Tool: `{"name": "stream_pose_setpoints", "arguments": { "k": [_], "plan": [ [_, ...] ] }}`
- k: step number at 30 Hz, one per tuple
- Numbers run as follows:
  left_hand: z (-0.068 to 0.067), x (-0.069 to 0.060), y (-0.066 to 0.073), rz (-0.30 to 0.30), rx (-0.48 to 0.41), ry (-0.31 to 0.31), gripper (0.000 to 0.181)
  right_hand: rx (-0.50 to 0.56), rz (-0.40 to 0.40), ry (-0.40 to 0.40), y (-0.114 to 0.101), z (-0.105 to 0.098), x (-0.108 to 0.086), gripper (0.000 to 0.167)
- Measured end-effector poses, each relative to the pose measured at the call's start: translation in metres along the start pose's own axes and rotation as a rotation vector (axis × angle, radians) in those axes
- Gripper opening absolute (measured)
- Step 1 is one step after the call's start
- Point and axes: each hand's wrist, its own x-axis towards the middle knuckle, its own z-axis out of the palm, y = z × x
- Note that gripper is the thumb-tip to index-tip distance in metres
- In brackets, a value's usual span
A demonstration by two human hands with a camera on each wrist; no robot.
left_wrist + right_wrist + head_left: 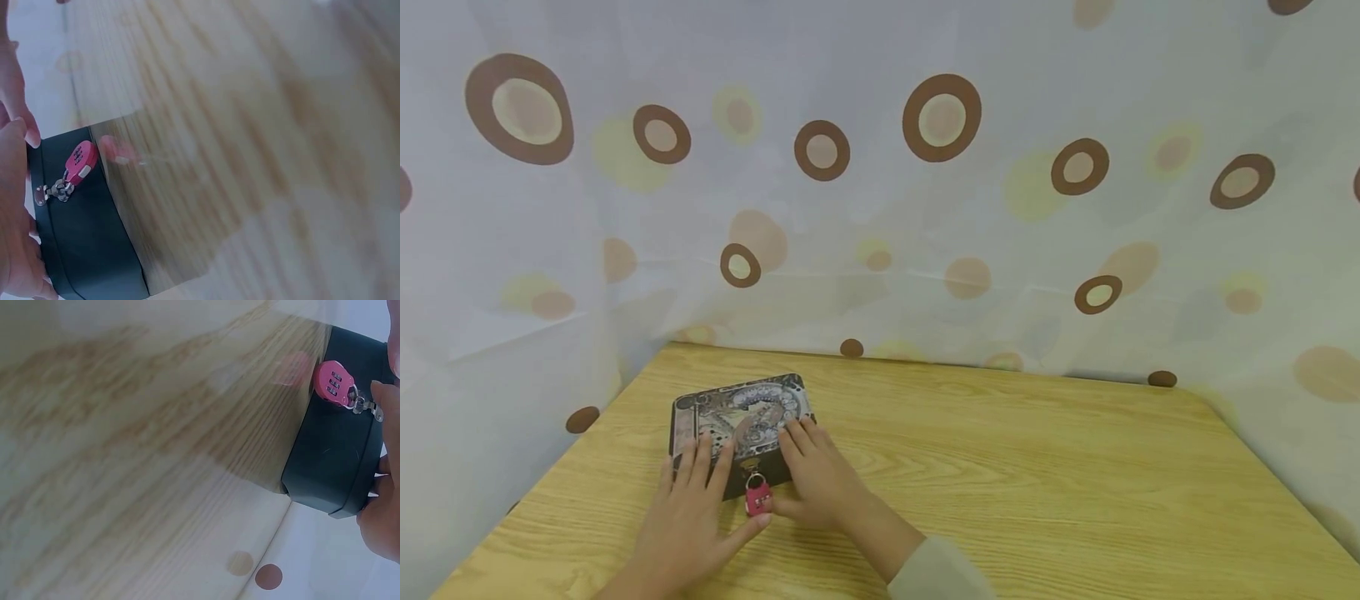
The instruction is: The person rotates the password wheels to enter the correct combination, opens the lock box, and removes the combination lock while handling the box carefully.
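Note:
A dark box (737,417) with a patterned lid sits at the left of the table, its dark front also visible in the left wrist view (94,244) and the right wrist view (325,453). From its front clasp hangs a pink combination padlock (758,502), the ring through the clasp. The left hand (681,529) rests spread fingers on the lid's front left part, thumb near the padlock. Fairly straight fingers of the right hand (820,483) lie on the lid's right part, its thumb beside the padlock; whether either thumb touches the padlock, I cannot tell.
The wooden table (1037,483) extends to the right of the box. A pale curtain (865,208) with brown and yellow circles hangs behind the table and along both sides.

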Motion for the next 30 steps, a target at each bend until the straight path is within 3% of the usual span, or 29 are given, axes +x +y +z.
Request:
{"name": "stream_pose_setpoints", "arguments": {
  "k": [30],
  "plan": [
    [-0.0007,0.0026,0.0003,0.027,0.024,-0.007,0.087,-0.049,0.023,-0.031,0.0033,-0.0021,0.0021,0.061]
  ]
}}
